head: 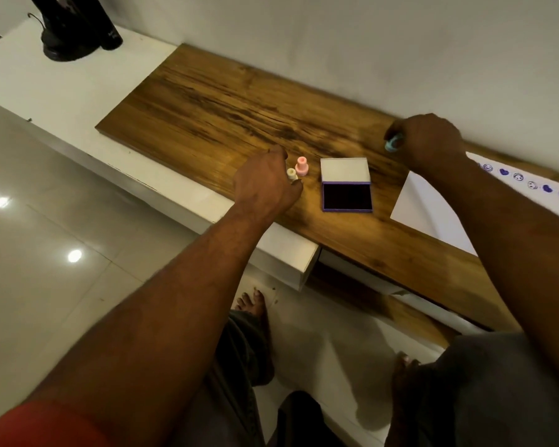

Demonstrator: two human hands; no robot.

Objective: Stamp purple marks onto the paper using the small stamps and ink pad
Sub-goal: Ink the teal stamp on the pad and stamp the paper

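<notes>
Left hand [265, 185] curled over cream stamp [291, 174] beside pink stamp [301, 166]; right hand [428, 141] grips blue stamp [392, 144].

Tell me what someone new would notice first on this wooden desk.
The open ink pad sits mid-desk, its dark purple face up. Left of it, the left hand reaches at a cream stamp beside a pink stamp. The right hand grips a blue stamp beyond the paper.

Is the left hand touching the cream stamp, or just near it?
Touching. The head view shows the left hand with its fingers closed against the cream stamp, no gap visible; the pink stamp stands beside them.
</notes>
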